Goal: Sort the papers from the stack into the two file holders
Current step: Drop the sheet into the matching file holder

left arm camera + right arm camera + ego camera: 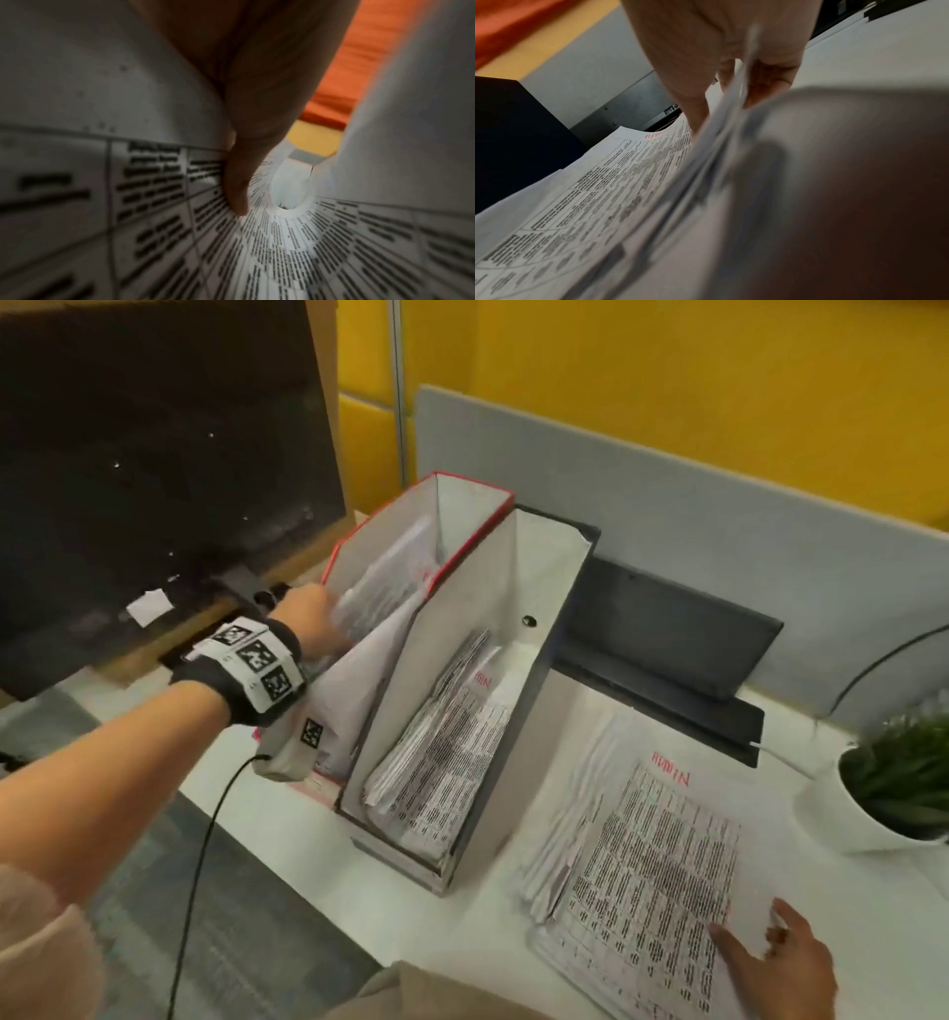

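The left hand (308, 618) is pinching a sheet (354, 680) halfway into the red holder (462, 546) and should be sliding it down along the wall, while the right hand (785, 963) is grasping the stack's (652, 845) top papers.

Black wrist strap (241, 680), square-coded tags

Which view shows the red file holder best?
The head view: the red file holder stands whole beside the grey one, left hand inside. The left wrist view shows only papers and inner walls; the right wrist view shows none of it.
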`<action>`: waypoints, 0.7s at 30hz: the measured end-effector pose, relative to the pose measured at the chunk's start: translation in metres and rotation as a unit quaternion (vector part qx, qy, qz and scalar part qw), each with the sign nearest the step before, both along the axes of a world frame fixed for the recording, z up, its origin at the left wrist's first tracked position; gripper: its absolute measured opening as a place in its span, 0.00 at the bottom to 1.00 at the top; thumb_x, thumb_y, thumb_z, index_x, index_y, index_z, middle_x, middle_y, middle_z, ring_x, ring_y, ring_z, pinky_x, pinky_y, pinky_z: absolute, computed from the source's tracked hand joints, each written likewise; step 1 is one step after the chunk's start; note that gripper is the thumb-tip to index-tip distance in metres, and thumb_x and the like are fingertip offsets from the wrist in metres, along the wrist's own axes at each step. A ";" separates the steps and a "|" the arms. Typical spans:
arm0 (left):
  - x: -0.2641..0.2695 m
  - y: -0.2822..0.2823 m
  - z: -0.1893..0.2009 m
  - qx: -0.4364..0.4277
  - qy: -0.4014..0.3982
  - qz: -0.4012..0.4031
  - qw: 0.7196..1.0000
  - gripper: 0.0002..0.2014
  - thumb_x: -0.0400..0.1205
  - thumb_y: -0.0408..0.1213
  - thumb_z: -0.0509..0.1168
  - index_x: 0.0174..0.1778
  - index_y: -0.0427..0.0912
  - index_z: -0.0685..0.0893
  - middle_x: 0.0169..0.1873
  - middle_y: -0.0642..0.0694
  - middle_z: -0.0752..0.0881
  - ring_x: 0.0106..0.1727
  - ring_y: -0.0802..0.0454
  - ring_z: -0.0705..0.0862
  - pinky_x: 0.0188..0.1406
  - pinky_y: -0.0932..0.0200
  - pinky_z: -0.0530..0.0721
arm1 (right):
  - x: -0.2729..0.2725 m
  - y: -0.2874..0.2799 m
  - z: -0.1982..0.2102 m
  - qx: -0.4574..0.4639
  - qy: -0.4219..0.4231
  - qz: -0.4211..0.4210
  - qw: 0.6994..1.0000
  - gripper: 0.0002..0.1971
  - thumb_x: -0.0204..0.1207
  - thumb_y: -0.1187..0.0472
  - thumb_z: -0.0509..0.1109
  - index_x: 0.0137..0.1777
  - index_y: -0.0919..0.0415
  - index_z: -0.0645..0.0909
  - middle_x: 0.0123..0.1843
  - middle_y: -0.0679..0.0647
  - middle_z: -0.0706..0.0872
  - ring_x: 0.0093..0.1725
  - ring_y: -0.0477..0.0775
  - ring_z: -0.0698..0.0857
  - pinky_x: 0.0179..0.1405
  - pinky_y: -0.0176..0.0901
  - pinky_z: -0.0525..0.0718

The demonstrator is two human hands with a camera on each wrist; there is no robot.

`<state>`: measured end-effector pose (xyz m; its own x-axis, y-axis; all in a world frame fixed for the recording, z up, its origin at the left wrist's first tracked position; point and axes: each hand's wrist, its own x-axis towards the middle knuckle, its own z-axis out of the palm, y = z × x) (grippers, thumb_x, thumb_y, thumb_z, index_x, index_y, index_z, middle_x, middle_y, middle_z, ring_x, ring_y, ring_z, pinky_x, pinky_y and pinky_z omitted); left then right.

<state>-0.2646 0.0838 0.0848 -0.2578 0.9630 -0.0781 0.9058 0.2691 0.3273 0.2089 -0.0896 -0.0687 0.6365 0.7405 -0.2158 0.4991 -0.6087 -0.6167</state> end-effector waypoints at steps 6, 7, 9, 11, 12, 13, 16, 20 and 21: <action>0.012 0.018 -0.037 -0.073 0.031 -0.026 0.997 0.10 0.78 0.33 0.67 0.51 0.31 0.84 0.51 0.31 0.86 0.53 0.35 0.84 0.51 0.50 0.79 | 0.002 0.000 -0.004 0.003 -0.004 0.018 1.000 0.44 0.55 0.61 0.86 0.72 0.68 0.71 0.60 0.74 0.82 0.55 0.72 0.83 0.64 0.64 0.78; 0.014 0.019 -0.041 -0.093 0.049 -0.032 0.994 0.12 0.76 0.35 0.69 0.52 0.33 0.84 0.51 0.33 0.87 0.53 0.36 0.85 0.53 0.49 0.81 | 0.003 0.000 -0.006 0.004 -0.004 0.021 1.000 0.44 0.55 0.61 0.86 0.72 0.67 0.71 0.60 0.74 0.82 0.55 0.72 0.83 0.64 0.64 0.79; 0.017 0.021 -0.045 -0.140 0.078 -0.046 0.986 0.18 0.72 0.35 0.73 0.57 0.34 0.83 0.54 0.35 0.86 0.56 0.38 0.84 0.57 0.49 0.81 | 0.005 -0.001 -0.008 0.003 -0.001 0.022 1.000 0.45 0.55 0.60 0.86 0.73 0.67 0.71 0.60 0.74 0.82 0.54 0.71 0.84 0.63 0.62 0.79; 0.017 0.022 -0.046 -0.168 0.098 -0.059 0.979 0.22 0.71 0.35 0.75 0.60 0.35 0.81 0.57 0.37 0.85 0.59 0.39 0.83 0.59 0.51 0.80 | 0.007 0.000 -0.010 0.005 0.003 0.019 1.000 0.46 0.54 0.60 0.86 0.73 0.66 0.71 0.61 0.73 0.82 0.54 0.71 0.84 0.62 0.61 0.79; 0.016 0.023 -0.045 -0.173 0.102 -0.063 0.978 0.24 0.71 0.35 0.75 0.62 0.35 0.80 0.59 0.37 0.84 0.60 0.39 0.82 0.60 0.51 0.79 | 0.008 0.000 -0.012 0.006 0.005 0.019 1.000 0.46 0.54 0.60 0.86 0.73 0.66 0.71 0.61 0.73 0.82 0.54 0.71 0.84 0.61 0.62 0.80; 0.014 0.023 -0.044 -0.173 0.099 -0.064 0.978 0.25 0.71 0.35 0.75 0.63 0.35 0.79 0.60 0.38 0.83 0.62 0.39 0.81 0.60 0.52 0.79 | 0.008 0.000 -0.013 0.006 0.008 0.019 1.000 0.46 0.54 0.61 0.86 0.73 0.66 0.70 0.62 0.73 0.82 0.54 0.71 0.84 0.61 0.63 0.81; 0.011 0.023 -0.033 -0.107 0.020 -0.027 0.994 0.24 0.73 0.30 0.73 0.66 0.38 0.79 0.60 0.38 0.83 0.62 0.40 0.81 0.62 0.51 0.79 | 0.010 0.000 -0.015 0.008 0.021 0.015 1.000 0.46 0.56 0.61 0.85 0.74 0.66 0.69 0.63 0.73 0.81 0.53 0.71 0.84 0.60 0.62 0.80; 0.022 0.014 0.005 0.075 -0.143 -0.004 0.987 0.16 0.79 0.28 0.65 0.62 0.44 0.80 0.52 0.44 0.86 0.53 0.46 0.84 0.59 0.47 0.83 | 0.013 0.001 -0.016 0.007 0.027 0.025 0.999 0.45 0.57 0.62 0.85 0.74 0.66 0.69 0.62 0.73 0.80 0.50 0.69 0.83 0.58 0.59 0.80; 0.030 0.010 0.017 0.129 -0.170 -0.015 0.977 0.14 0.80 0.30 0.64 0.60 0.46 0.81 0.49 0.47 0.86 0.51 0.48 0.85 0.58 0.46 0.83 | 0.013 0.001 -0.016 0.006 0.025 0.028 0.999 0.45 0.57 0.62 0.85 0.74 0.66 0.69 0.61 0.72 0.80 0.50 0.69 0.83 0.58 0.59 0.80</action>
<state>-0.2346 0.0939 0.1020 -0.2308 0.9687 0.0915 0.7392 0.1134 0.6639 0.2219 -0.0888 -0.0849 0.5833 0.7766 -0.2381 0.4998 -0.5742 -0.6484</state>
